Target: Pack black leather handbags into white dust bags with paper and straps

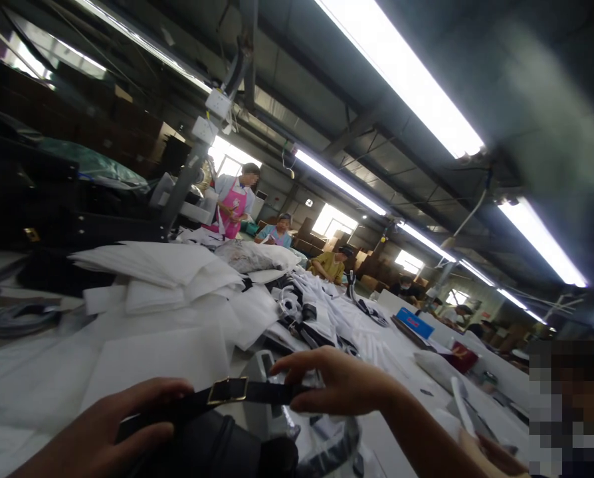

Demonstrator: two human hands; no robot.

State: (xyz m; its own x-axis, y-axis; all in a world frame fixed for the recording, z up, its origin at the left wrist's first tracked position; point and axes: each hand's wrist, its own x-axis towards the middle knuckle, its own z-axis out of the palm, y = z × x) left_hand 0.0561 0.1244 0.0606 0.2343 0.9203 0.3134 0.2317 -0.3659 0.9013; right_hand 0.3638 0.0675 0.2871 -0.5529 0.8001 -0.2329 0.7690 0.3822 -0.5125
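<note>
A black strap [272,392] with a gold-coloured rectangular buckle [228,391] stretches between my two hands at the bottom of the head view. My left hand [122,421] grips it left of the buckle, fingers over the top and thumb below. Toward the right end, my right hand [339,385] pinches the strap between thumb and fingers. Under the strap is a black leather-like item [202,445], perhaps a bag; its lower part is cut off by the frame edge. Behind the strap stands a grey plastic object [262,372], partly hidden.
White sheets [167,352] are stacked on the table to the left. A pile of white-wrapped straps [321,312] lies ahead, with a blue box [415,323] beyond. A coworker's hand [491,455] is close at right; other people sit or stand further back.
</note>
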